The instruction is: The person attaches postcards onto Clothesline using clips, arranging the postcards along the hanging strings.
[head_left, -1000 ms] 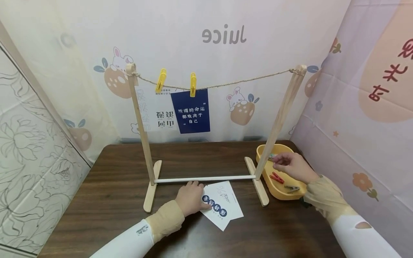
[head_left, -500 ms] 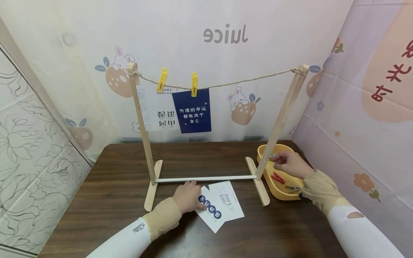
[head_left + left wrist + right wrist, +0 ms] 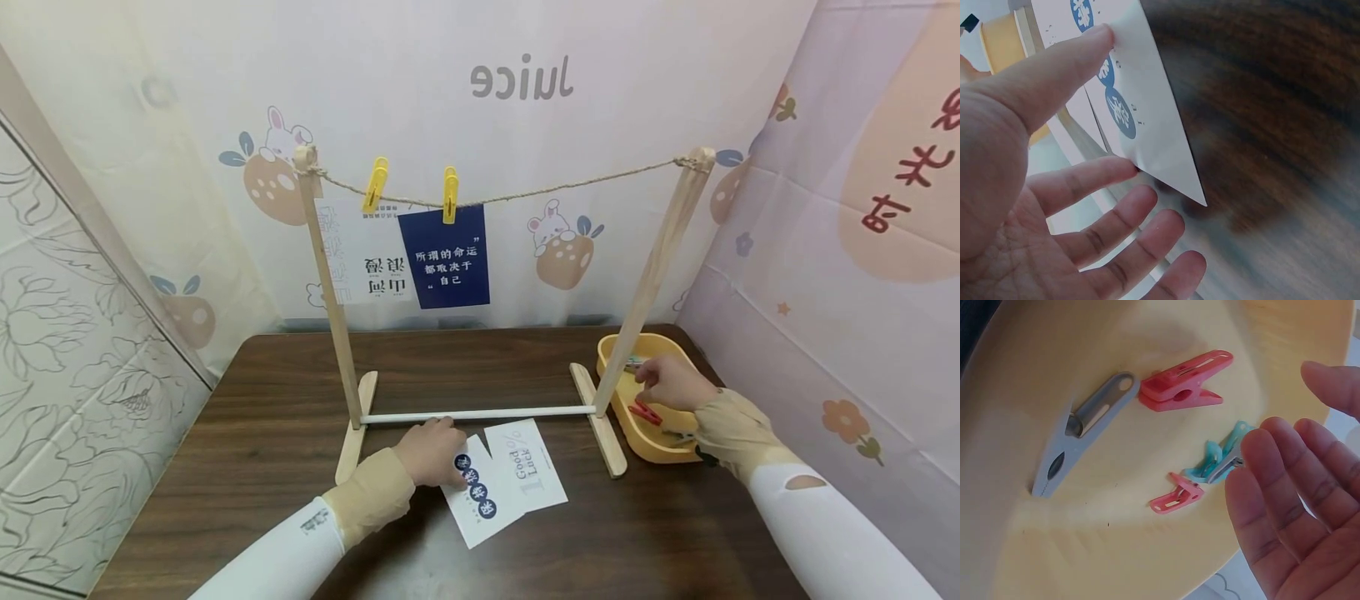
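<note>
As the spread left hand (image 3: 430, 454) slides the top card (image 3: 495, 496) aside, baring another card (image 3: 536, 465), the right hand (image 3: 672, 383) gapes by clips (image 3: 1188, 381).

A white rectangular paper card printed with navy circles (image 3: 498, 502) lies askew on the dark wood-grain table (image 3: 285, 400), well in from its far edge; the left hand's (image 3: 429, 454) thumb touches its printed face. By the table's far right corner, the right hand (image 3: 673, 385), holding nothing, is over a yellow plastic tray (image 3: 660, 456). Inside, a grey plastic clip (image 3: 1082, 434) lies nearest, then a red plastic clip (image 3: 1182, 384); a smaller-looking red clip (image 3: 1177, 495) and a teal clip (image 3: 1210, 461) lie toward the far end.
</note>
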The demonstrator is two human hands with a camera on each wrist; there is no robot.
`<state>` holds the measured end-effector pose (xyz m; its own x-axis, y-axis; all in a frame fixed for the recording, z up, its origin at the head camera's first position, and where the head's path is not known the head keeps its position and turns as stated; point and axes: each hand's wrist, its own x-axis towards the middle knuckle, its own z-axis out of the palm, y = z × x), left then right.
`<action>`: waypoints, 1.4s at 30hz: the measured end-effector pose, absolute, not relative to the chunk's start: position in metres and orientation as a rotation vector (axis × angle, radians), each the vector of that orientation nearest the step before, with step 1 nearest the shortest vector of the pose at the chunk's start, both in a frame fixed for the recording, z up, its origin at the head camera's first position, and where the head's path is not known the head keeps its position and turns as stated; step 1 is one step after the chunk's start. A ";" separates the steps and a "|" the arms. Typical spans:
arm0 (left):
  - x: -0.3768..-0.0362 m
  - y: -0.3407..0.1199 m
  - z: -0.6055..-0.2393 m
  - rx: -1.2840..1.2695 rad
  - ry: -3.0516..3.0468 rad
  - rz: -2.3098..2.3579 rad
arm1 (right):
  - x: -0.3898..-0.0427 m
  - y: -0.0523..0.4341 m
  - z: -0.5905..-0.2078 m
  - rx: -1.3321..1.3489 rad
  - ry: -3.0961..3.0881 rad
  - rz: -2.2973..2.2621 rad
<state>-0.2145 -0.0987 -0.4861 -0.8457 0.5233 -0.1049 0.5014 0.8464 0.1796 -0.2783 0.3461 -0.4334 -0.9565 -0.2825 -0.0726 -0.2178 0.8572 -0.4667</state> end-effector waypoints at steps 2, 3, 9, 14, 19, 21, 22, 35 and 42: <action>-0.215 -0.099 -0.484 0.799 2.860 0.217 | -0.280 0.346 -0.435 -0.388 2.896 -0.667; -0.215 -0.100 -0.483 0.796 2.854 0.216 | -0.281 0.346 -0.435 -0.388 2.899 -0.647; -0.216 -0.102 -0.478 0.789 2.826 0.224 | -0.284 0.347 -0.438 -0.396 2.914 -0.526; -0.216 -0.104 -0.477 0.789 2.810 0.226 | -0.285 0.348 -0.442 -0.424 2.924 -0.459; -0.216 -0.106 -0.479 0.771 2.821 0.216 | -0.283 0.349 -0.444 -0.435 2.924 -0.421; -0.215 -0.107 -0.478 0.749 2.831 0.205 | -0.280 0.349 -0.442 -0.423 2.913 -0.400; -0.214 -0.108 -0.478 0.734 2.833 0.203 | -0.279 0.350 -0.441 -0.416 2.905 -0.387; -0.207 -0.110 -0.472 0.722 2.847 0.133 | -0.272 0.362 -0.441 -0.338 2.780 -0.300; -0.207 -0.108 -0.473 0.734 2.837 0.097 | -0.266 0.365 -0.444 -0.315 2.744 -0.246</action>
